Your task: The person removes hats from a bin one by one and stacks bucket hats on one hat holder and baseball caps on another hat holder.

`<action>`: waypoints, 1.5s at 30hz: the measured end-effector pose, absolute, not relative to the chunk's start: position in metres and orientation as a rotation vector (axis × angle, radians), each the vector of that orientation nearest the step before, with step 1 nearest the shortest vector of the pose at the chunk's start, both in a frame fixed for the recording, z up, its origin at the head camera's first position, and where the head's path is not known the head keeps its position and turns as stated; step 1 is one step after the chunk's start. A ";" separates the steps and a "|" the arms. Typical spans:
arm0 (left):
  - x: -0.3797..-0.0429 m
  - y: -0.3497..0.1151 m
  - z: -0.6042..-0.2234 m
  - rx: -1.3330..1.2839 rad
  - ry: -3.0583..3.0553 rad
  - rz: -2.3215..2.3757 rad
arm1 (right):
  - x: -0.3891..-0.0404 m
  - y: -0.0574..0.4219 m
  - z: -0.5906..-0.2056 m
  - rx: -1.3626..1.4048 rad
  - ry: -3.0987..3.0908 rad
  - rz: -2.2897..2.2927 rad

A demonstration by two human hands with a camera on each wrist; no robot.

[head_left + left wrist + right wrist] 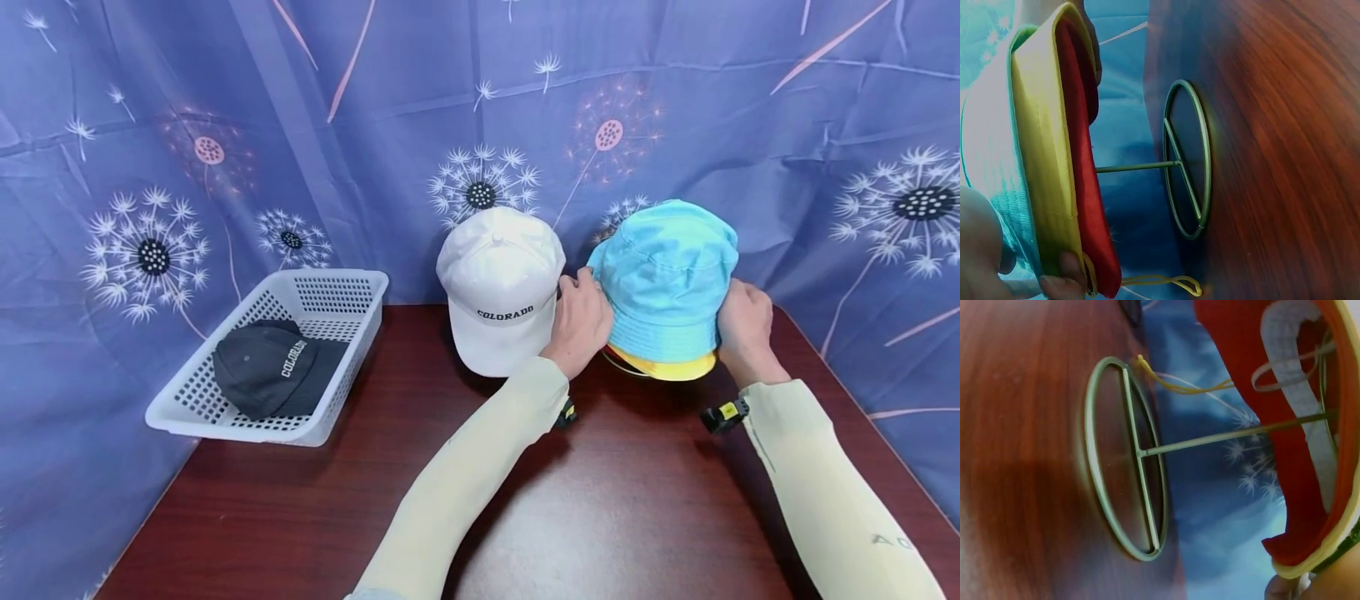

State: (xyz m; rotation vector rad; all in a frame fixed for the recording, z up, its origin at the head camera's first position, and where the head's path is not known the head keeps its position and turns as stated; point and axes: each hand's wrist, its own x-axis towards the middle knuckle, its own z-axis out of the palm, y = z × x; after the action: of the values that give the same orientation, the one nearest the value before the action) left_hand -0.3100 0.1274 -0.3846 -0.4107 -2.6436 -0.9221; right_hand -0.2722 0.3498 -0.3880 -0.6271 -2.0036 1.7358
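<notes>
A light blue bucket hat [667, 267] sits over a yellow hat [681, 367], with a red hat [1089, 212] innermost. My left hand [583, 321] pinches the stacked brims at their left side, fingertips curled under the edge in the left wrist view. On the opposite side, my right hand [746, 327] grips the brim edge. A thin metal hat stand [1213, 437] rises into the red hat from a ring base on the table. A yellow cord [1166, 280] hangs below the brims. Left of my left hand is a white cap [498, 267] lettered COLORADO.
A white plastic basket [341, 408] stands at the table's left, holding a black cap [262, 367] lettered COLORADO. The dark wooden table [300, 517] reaches back to a blue curtain [390, 167] with dandelion prints. The white cap stands close beside the stacked hats.
</notes>
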 end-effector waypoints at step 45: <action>-0.212 0.035 -0.357 -0.715 -2.455 -1.188 | -0.168 0.246 -0.356 -0.313 -2.119 1.334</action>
State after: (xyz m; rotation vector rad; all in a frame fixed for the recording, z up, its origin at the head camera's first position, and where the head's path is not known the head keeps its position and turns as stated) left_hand -0.2116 0.0349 -0.3571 -0.7155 -2.4554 -1.1877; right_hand -0.1678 0.2463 -0.3555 -0.3130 -2.1190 1.3343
